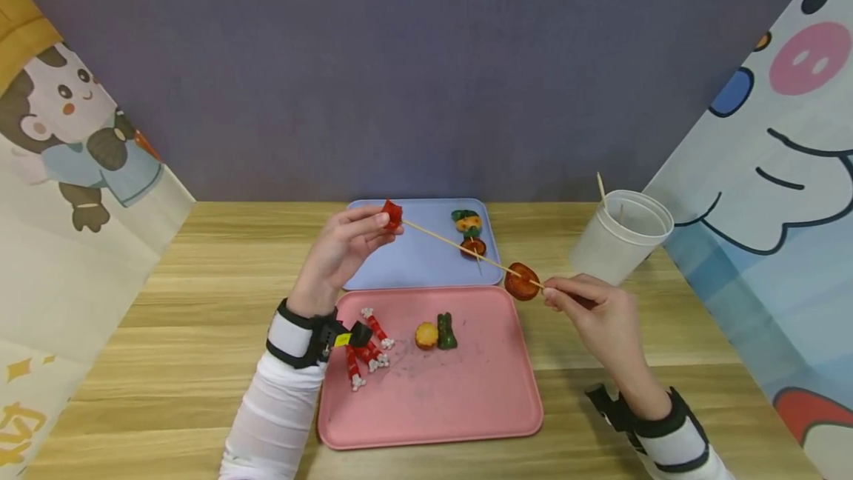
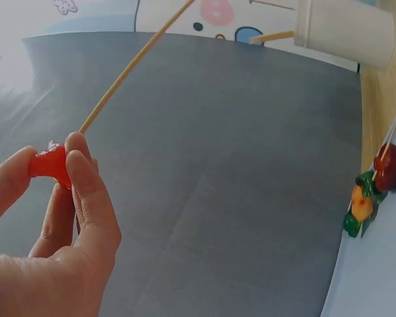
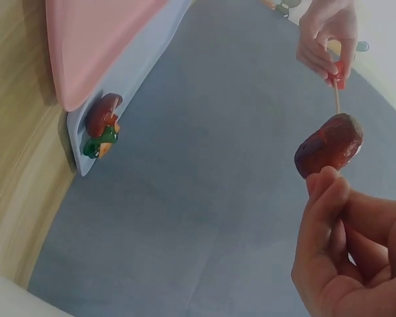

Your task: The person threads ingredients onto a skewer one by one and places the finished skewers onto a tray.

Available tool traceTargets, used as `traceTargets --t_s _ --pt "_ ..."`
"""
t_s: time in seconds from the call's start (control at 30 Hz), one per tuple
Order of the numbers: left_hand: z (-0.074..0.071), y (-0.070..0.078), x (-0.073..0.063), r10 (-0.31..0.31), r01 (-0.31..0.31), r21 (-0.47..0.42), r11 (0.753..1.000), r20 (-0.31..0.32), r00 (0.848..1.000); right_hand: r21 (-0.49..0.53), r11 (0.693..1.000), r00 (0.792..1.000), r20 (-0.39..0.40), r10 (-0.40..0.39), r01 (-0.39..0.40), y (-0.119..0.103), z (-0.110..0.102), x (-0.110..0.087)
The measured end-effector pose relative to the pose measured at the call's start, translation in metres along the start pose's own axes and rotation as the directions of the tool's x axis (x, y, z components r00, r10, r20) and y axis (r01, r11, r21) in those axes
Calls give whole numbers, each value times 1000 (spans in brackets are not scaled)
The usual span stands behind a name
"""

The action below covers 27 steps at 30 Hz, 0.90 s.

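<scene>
Between the thumb and fingers of my left hand is a glossy red pepper piece, at the far end of a thin wooden skewer. My right hand pinches the skewer's near end. Just ahead of those fingertips, a reddish-brown round food piece is threaded on the skewer. The stick slants across the air above the trays, with its left end higher in the head view. In the left wrist view, the pepper piece is pinched by the fingertips close to the stick.
A pink tray bears a yellow corn piece, a dark green piece and several red sticks with white ends. Behind it, a loaded skewer lies on a blue tray. A white cup holding skewers stands right.
</scene>
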<state>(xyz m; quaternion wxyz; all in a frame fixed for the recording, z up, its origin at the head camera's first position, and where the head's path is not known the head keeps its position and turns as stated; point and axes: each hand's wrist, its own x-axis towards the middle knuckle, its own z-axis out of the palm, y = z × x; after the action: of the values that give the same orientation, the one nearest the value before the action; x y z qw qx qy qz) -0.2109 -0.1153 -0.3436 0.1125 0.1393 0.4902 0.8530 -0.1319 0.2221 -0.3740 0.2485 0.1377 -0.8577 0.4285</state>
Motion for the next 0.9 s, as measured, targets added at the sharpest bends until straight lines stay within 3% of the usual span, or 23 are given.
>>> traceTargets --t_s 0.2,0.3,0.43,0.73,0.9 --pt "20 -15 4 -89 88 20 996 73 993 56 998 998 60 10 -14 -1 5 1" --pt "27 -19 4 -74 72 38 997 53 996 70 997 999 40 27 -30 -1 5 3" --pt "26 -22 4 -68 67 24 997 24 997 49 999 999 47 7 -9 0 6 3" --pt "20 -27 7 -86 83 45 996 69 994 48 999 998 62 18 -21 -3 5 0" --pt "18 -28 7 -110 104 73 992 80 991 19 998 996 66 61 -62 -2 2 -1"
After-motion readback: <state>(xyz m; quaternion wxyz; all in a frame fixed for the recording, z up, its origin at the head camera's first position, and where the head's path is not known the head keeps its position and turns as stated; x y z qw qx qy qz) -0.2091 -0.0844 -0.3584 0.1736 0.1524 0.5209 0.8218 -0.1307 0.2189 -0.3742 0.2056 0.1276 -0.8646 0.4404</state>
